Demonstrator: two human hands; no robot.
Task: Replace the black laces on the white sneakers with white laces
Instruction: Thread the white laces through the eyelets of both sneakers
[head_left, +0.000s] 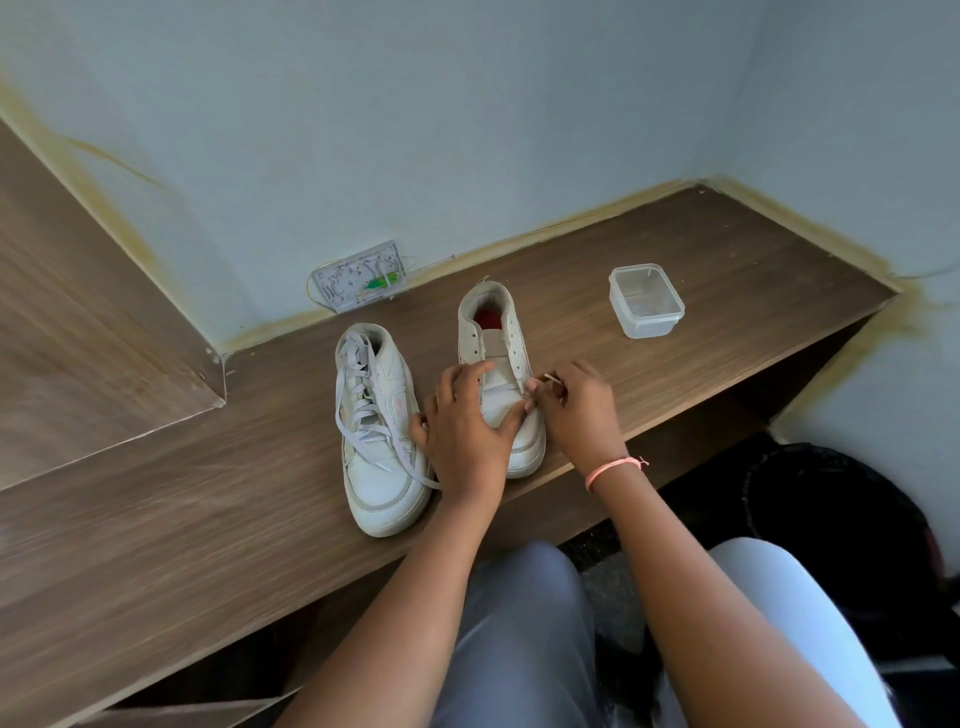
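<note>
Two white sneakers stand side by side on the wooden shelf (208, 519), toes toward me. The left sneaker (379, 431) is laced with a loose white lace (358, 410) whose ends trail over its side. The right sneaker (498, 364) has mostly bare eyelets and a red insole; one white lace (501, 388) crosses its lowest eyelets. My left hand (462, 431) rests on that shoe's left side and toe. My right hand (576, 410) pinches the lace's tip at the shoe's right eyelet row. No black lace is visible.
A clear plastic container (645, 300), without a lid, sits at the back right of the shelf. A white electrical plate (358, 278) leans on the wall behind the shoes. A raised wooden step (93, 332) stands at left. A black bin (831, 525) is on the floor at right.
</note>
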